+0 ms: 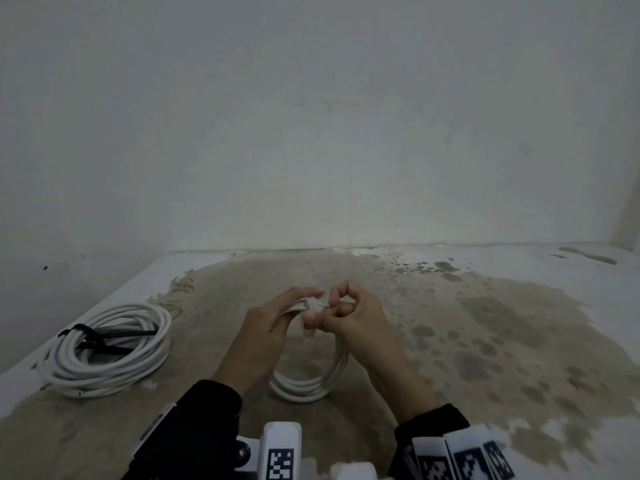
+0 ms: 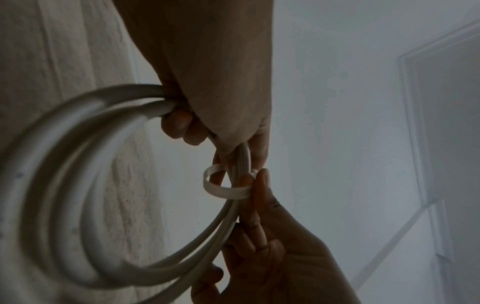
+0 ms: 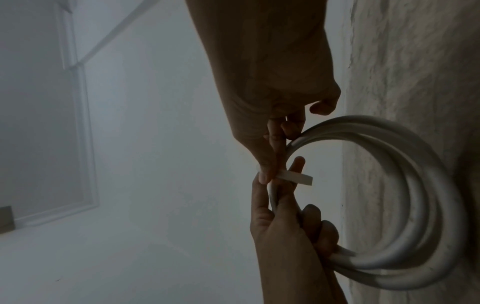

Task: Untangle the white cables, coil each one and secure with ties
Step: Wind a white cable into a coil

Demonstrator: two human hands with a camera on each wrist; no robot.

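A small coil of white cable hangs upright between a person's two hands, its lower loops down at the stained, worn surface near the front edge; whether they rest on it cannot be told. The top of the coil is gathered where the hands meet, with a white tie looped loosely around the bundled strands there. The left hand has its fingers curled round the strands on the coil's left side, forefinger stretched forward past the tie. The right hand pinches the tie between thumb and fingertips at the top of the coil, its other fingers bent beside the strands. In the right wrist view one free end of the tie sticks out sideways from the pinch. Well apart, toward the surface's left edge, lies a larger coil of white cable, flat, with a black tie across it. A pale wall rises behind the far edge.
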